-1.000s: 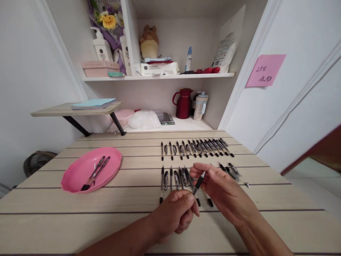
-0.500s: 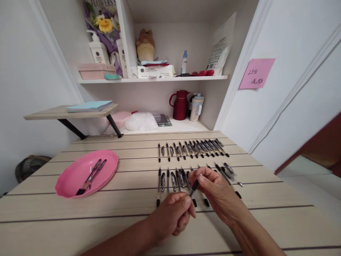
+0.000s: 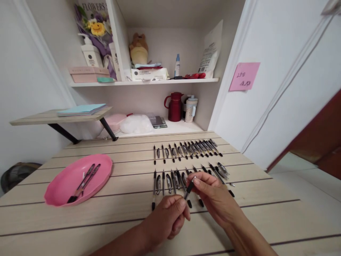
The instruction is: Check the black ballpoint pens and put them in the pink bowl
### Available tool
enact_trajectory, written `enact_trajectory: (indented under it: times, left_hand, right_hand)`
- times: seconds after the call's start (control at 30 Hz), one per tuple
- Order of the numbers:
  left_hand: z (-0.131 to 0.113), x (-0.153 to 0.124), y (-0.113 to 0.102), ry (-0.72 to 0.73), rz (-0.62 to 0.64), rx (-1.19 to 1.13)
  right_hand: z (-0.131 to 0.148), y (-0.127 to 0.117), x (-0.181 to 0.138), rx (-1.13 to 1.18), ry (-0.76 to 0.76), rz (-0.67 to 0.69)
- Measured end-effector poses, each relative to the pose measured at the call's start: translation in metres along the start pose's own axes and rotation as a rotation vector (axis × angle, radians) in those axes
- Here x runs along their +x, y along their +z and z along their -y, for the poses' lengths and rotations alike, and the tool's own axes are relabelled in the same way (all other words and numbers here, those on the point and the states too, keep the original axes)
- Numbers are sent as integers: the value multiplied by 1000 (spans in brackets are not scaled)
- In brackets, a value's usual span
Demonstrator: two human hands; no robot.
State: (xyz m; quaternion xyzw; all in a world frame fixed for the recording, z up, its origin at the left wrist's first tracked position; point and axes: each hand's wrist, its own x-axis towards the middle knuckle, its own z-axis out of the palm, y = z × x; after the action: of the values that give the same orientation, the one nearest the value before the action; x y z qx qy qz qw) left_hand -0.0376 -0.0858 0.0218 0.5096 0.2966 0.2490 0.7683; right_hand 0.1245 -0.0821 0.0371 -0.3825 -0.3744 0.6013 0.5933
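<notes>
A pen [image 3: 189,187] with a black grip is held between both hands above the front of the table. My left hand [image 3: 169,215] is closed around its lower barrel. With thumb and fingers, my right hand [image 3: 213,193] pinches the upper end, where a small silver tip shows. Just behind the hands lies a front row of uncapped pens [image 3: 155,185] with loose black caps [image 3: 168,183] between them, partly hidden by my right hand. Farther back is a second row of pens [image 3: 162,153], also with caps. A small silver pen tip [image 3: 232,184] lies right of the front row.
At the left, a pink plate [image 3: 52,185] holds several pens and a small white piece. A raised wooden shelf [image 3: 32,116] carries blue paper [image 3: 81,109]. Behind the table stand a red jug [image 3: 175,107], a light cup [image 3: 190,109] and a white plastic bag [image 3: 136,123].
The camera view has turned slightly, so the scene sits farther left. Both hands keep nearly the same hold on the pen.
</notes>
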Motion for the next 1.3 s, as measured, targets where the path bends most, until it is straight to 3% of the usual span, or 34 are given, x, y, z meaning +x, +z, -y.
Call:
enact_trajectory:
  times: [0.17,0.3,0.37,0.43,0.5,0.57,0.7,0.87,1.0,1.1,1.17,1.23,1.3]
  left_hand:
    - [1,1,1,16,-46,91]
    - [1,0,2,3,-52,69]
    - [0,-1,2,-1,-52,56]
    - [0,-2,3,-1,-53,49]
    - [-1,-3,3,1,-54,50]
    - [-1,-3,2,-2,-53,54]
    - [0,-1,0,-11,-55,53]
    - [2,0,-3,13,-38,67]
    - [1,0,-2,18,-32,63]
    - [0,0,-1,13,-29,60]
    - [-1,-1,0,4,-32,57]
    - [-2,-1,1,-10,-35,51]
    - [-2,-1,1,-19,-30,40]
  right_hand:
    - [-7,-1,-1,-86,-52,0]
    - [5,-10,3,-233,-82,-1]
    - [19,-29,13,-470,-133,-124]
    - [34,-58,30,-939,-190,-350]
    - [45,-90,49,-1427,-127,-488]
    - [48,-119,65,-1683,-8,-508]
    - [37,-153,84,-1806,90,-421]
    - [34,-167,88,-1689,98,-479]
    - [45,-159,77,-1262,29,-511]
    - [50,-128,60,-760,-41,-431]
    - [50,-99,46,-444,-51,-292]
    - [47,-70,32,-250,-47,-172]
    - [43,-46,21,-160,-77,-145]
